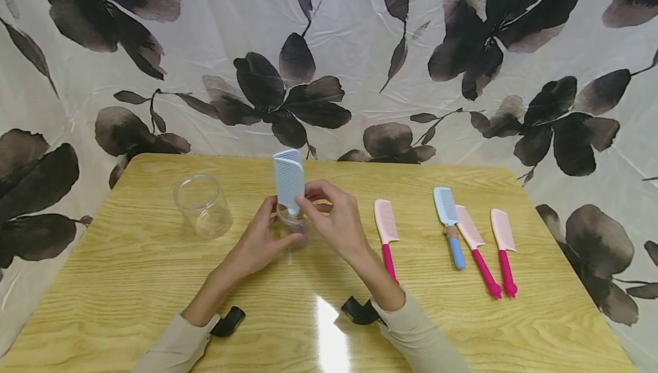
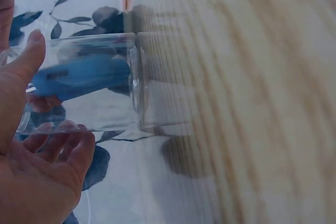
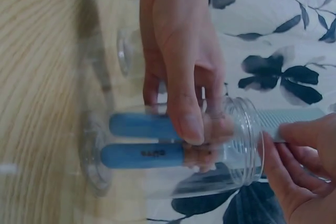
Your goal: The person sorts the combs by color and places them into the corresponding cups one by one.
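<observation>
A clear plastic jar (image 3: 157, 192) stands upright on the table, with my left hand (image 1: 259, 241) wrapped round its side. Inside it, two blue handles (image 3: 142, 156) point down, while the pale blue toothed heads of two combs (image 1: 289, 181) stick out above the rim, overlapping. The right hand (image 1: 334, 219) pinches the lower part of a comb head just over the mouth of the jar. In the left wrist view, my left thumb and fingers (image 2: 63, 156) lie on opposite sides of the jar, and a blue handle (image 2: 84, 77) shows through its wall.
A second clear jar (image 1: 203, 207) stands to the left. On the right lie a pink comb (image 1: 386, 224), another blue comb (image 1: 452, 230) and two more pink combs (image 1: 480, 253), (image 1: 504, 247). A floral cloth (image 1: 329, 64) hangs behind the wooden table (image 1: 128, 281).
</observation>
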Demonstrator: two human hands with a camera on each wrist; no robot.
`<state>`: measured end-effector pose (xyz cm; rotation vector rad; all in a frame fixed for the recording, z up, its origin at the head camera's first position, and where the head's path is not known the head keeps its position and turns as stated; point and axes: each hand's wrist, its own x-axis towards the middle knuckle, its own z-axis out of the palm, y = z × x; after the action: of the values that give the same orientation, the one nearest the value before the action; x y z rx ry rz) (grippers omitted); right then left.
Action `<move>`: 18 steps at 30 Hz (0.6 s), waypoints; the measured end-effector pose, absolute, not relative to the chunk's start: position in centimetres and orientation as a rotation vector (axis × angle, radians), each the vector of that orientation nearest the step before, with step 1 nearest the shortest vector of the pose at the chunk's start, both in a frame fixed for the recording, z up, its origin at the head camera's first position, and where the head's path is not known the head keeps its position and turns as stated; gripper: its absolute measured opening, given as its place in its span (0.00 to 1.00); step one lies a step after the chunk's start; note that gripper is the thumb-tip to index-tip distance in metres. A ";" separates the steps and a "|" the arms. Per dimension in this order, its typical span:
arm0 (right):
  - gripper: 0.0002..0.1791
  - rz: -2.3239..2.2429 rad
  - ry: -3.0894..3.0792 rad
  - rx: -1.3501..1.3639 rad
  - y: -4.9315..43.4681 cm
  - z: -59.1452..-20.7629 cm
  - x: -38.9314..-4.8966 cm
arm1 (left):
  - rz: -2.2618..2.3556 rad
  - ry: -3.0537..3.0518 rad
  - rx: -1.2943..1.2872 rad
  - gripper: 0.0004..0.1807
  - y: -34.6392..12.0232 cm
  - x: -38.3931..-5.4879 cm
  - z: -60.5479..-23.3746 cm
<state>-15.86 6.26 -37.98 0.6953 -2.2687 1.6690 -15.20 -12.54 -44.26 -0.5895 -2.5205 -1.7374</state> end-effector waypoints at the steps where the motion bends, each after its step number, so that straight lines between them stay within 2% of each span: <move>1: 0.08 1.672 -2.266 0.698 6.2 -38.0 -15.9 | -1.733 -2.522 -0.588 0.45 -12.5 -15.2 -44.2; 18: 0.08 1.556 -2.350 0.770 7.6 -37.2 -16.3 | -1.736 -2.508 -0.588 0.44 -12.5 -15.2 -44.3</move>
<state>-16.31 7.64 -37.20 0.7703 -2.3501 1.5563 -15.20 -12.50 -44.34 -0.5877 -2.5079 -1.7361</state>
